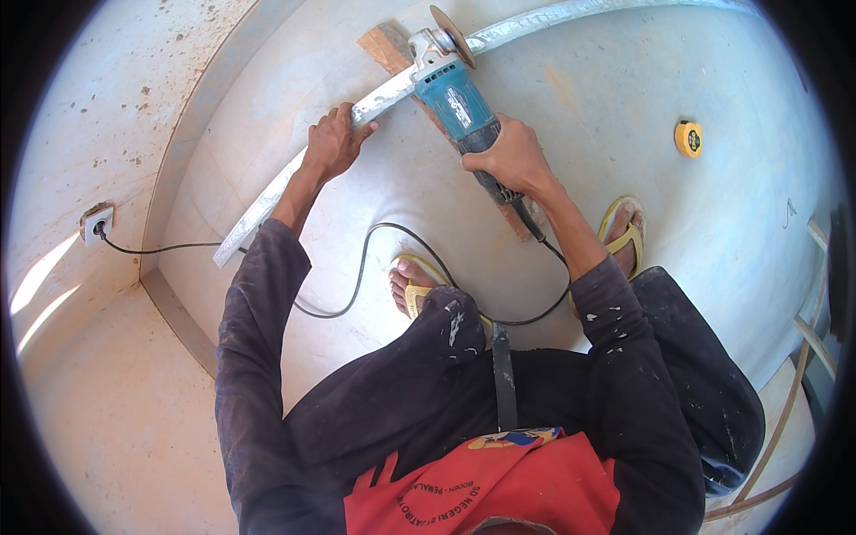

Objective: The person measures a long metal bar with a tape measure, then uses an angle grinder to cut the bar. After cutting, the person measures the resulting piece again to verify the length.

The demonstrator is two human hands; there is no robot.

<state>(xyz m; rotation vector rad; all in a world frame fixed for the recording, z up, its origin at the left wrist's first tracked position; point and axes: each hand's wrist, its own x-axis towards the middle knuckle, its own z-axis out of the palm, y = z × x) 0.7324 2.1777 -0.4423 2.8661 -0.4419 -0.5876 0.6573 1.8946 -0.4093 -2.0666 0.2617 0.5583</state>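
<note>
Right hand (513,159) gripped teal-and-black angle grinder (453,98); left hand (334,144) held long silvery metal bar (383,96), whose slipping could have snagged round brown disc (454,37).

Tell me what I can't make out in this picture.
Metal bar, far end: head view, cut off by upper rim.
Wooden piece, middle: head view, under bar and grinder.
Grinder handle, partly: head view, covered by right grip.
Dark object: head view, cut off by right rim.
</note>
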